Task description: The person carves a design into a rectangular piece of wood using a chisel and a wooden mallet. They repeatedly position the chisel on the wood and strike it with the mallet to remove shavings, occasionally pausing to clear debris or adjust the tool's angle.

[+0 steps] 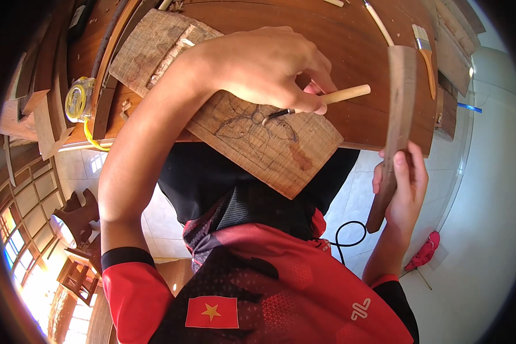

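Note:
A flat wooden board (309,157) lies aslant on the table's near edge, one corner jutting out over my lap. Dark drawn lines in a petal-like pattern cover its near part, and a rough pale groove is cut across its far part. My left hand (275,66) reaches over the board, its fingers closed round a carving chisel (350,94) with a pale wooden handle. The chisel is tilted low, its dark shank pointing left and its tip at the drawn lines. Off the board to the right, my right hand (406,180) grips a long wooden bar (401,94), held roughly upright.
On the brown table (358,123) lie a flat brush (425,60) and another pale-handled tool (378,22). A yellow tape measure (79,100) and wood strips (51,86) stand at the left. Planks (456,34) are at the far right. A black cord (341,245) loops below the table edge.

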A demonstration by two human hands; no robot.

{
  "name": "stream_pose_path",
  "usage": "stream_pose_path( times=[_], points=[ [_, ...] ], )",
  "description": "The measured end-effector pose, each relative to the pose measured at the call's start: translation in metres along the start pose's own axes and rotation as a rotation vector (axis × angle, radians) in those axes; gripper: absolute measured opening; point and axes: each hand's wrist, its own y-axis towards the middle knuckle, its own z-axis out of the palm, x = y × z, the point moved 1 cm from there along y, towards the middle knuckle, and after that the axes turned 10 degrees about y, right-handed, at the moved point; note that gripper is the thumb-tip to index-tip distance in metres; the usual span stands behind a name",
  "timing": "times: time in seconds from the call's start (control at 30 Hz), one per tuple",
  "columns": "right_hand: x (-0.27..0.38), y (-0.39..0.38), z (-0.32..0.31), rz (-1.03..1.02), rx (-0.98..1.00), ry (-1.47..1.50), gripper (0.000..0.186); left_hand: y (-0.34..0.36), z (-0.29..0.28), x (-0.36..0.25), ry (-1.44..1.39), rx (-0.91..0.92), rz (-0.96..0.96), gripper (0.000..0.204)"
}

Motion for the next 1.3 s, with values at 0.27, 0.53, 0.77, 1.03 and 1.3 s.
stream_pose_path(
  times=[0.27,0.53,0.77,1.03,1.3],
  points=[
    [-0.003,-0.001,-0.003,0.018,-0.047,-0.024,0.032,0.0,0.0,-0.002,-0.015,0.023,-0.034,0.023],
    [-0.014,-0.012,0.001,0.142,0.024,-0.059,0.034,0.002,-0.002,-0.002,-0.009,0.064,-0.032,0.023],
    [-0.02,-0.017,0.002,0.157,0.024,0.009,0.033,0.0,-0.002,-0.001,0.007,0.048,-0.011,0.024],
    [-0.02,-0.021,0.004,0.168,0.005,0.034,0.033,-0.003,0.001,0.0,0.018,0.013,-0.012,0.023],
    [-0.014,0.003,-0.005,-0.104,-0.048,-0.133,0.035,-0.007,-0.012,-0.002,-0.105,-0.041,0.036,0.017]
  ],
)
